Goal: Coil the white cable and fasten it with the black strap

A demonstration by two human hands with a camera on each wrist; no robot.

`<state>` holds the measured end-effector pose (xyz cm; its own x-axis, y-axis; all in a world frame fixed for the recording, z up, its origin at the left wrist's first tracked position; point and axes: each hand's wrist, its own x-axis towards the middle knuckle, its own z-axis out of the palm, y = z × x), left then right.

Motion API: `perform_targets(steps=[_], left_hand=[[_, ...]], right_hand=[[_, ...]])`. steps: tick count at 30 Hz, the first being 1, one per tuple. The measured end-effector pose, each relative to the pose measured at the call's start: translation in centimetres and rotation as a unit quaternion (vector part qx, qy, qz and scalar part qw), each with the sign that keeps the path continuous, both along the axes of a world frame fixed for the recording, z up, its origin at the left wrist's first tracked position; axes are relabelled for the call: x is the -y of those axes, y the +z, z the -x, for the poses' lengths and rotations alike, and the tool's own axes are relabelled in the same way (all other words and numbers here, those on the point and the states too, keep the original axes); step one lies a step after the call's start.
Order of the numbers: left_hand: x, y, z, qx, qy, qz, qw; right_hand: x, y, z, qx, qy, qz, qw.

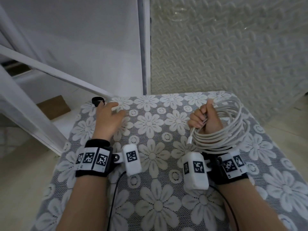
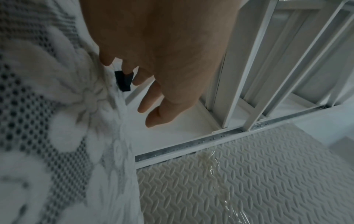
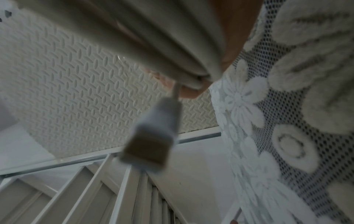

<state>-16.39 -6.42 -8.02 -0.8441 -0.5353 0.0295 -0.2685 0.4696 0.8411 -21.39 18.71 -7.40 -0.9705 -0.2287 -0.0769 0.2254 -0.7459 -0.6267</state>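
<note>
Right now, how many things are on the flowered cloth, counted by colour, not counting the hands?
White: 1, the coiled white cable, gripped by the right hand.
Black: 1, the black strap, at the left hand fingertips.
Total: 2.

- A table draped in a grey mesh lace cloth with white flower motifs fills the lower centre of the head view.
- A cream embossed foam mat with a raised diamond-tread pattern covers the upper right, a glossy patch near its top.
- A white metal frame of slanted bars crosses the upper left, before a plain white panel.
- A brown cardboard piece lies at mid left, beside the table's edge.
- The light is dim and even.
</note>
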Motion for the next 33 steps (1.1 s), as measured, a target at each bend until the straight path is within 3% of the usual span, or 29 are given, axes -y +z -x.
perform_targets(steps=[5, 10, 15, 22, 26, 30, 33], left_hand=[[1.1, 0.4, -0.8, -0.047, 0.050, -0.044, 0.997], [3.0, -0.6, -0.5, -0.079, 0.097, -0.170, 0.977], [3.6, -0.6, -0.7, -0.084, 0.070, -0.260, 0.959], [4.3, -0.4, -0.2, -0.104, 0.042, -0.414, 0.903], [4.5, -0.3, 0.2, -0.097, 0.032, -0.455, 0.885], [3.9, 0.1, 0.4, -0.090, 0.016, -0.416, 0.905], [4.0, 0.2, 0.5, -0.086, 0.026, -0.421, 0.903]], right_hand=[[3.4, 0.1, 0.1, 0.018, 0.028, -0.010, 0.999], [9.4, 0.7, 0.6, 0.026, 0.062, -0.044, 0.997], [15.0, 0.9, 0.6, 0.039, 0.100, -0.078, 0.991], [16.0, -0.6, 1.2, 0.046, 0.117, -0.115, 0.985], [15.9, -1.4, 1.2, 0.049, 0.133, -0.096, 0.985], [15.2, -1.4, 1.4, 0.049, 0.153, -0.052, 0.986], [15.0, -1.5, 1.6, 0.047, 0.165, -0.033, 0.985]])
